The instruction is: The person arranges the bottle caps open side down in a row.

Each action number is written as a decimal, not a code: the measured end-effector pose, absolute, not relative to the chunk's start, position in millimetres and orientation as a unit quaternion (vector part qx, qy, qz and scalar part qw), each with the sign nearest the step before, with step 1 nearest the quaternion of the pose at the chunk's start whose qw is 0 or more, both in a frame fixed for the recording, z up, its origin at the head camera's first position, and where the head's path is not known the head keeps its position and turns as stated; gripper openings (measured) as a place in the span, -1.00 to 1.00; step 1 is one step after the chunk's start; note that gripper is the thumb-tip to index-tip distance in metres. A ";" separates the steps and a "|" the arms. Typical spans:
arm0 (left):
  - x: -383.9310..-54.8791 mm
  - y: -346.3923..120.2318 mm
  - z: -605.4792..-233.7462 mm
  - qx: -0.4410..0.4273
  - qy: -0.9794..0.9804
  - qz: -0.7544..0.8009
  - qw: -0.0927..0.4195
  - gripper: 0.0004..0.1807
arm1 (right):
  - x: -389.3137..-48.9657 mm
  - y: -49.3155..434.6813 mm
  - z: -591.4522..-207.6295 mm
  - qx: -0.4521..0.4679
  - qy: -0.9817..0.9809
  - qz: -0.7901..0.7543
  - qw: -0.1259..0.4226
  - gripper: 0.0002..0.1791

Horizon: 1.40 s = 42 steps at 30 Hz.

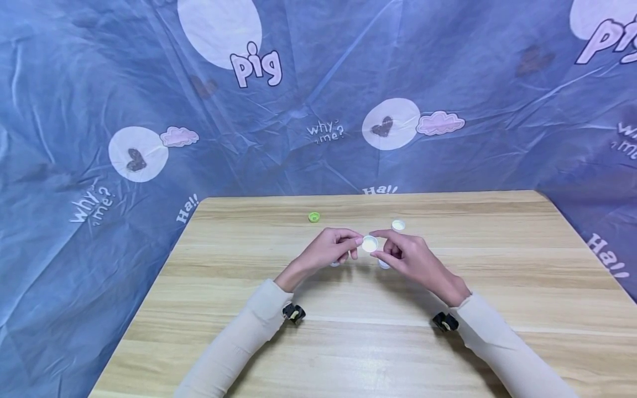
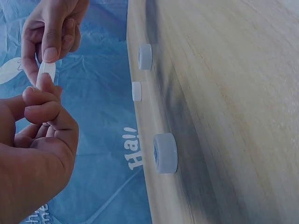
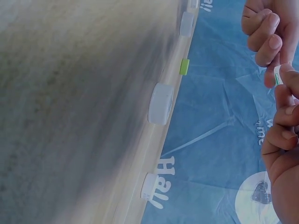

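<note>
A small white bottle cap (image 1: 370, 244) is held above the table between both hands, its hollow side facing the head camera. My left hand (image 1: 332, 246) pinches its left edge with thumb and forefinger, the other fingers curled. Across from it, my right hand (image 1: 410, 255) grips the rim with thumb and forefinger spread around it. From the side, in the left wrist view, the ribbed edge of the cap (image 2: 48, 70) shows between the fingertips. In the right wrist view the fingers mostly cover the cap (image 3: 278, 75).
A green cap (image 1: 314, 217) and a white cap (image 1: 398, 225) lie toward the table's back edge. Another white cap (image 1: 384, 265) sits partly behind the right hand, and one more (image 1: 335, 264) peeks out under the left. A blue printed cloth (image 1: 318, 160) hangs behind the wooden table (image 1: 348, 354).
</note>
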<state>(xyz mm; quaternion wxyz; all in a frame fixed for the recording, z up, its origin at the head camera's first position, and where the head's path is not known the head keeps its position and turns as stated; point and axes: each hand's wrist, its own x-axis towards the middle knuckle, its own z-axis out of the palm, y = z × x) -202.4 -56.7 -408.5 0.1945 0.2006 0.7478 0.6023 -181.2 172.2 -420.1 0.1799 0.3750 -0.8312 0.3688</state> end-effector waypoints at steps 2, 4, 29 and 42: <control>-202.2 -56.5 -408.2 0.201 0.747 0.603 0.194 -0.73 | -181.7 172.1 -421.2 0.378 -0.829 0.371 0.181 -0.56; -202.2 -56.5 -407.9 0.202 0.747 0.603 0.194 -0.73 | -181.9 171.8 -421.4 0.380 -0.828 0.372 0.179 -0.55; -198.4 -54.6 -407.4 0.197 0.767 0.595 0.139 -0.76 | -181.0 172.2 -421.6 0.336 -0.854 0.374 0.135 -0.55; -198.7 -53.8 -410.2 0.221 0.780 0.577 0.097 -0.78 | -184.8 174.2 -427.2 0.311 -0.857 0.383 0.146 -0.81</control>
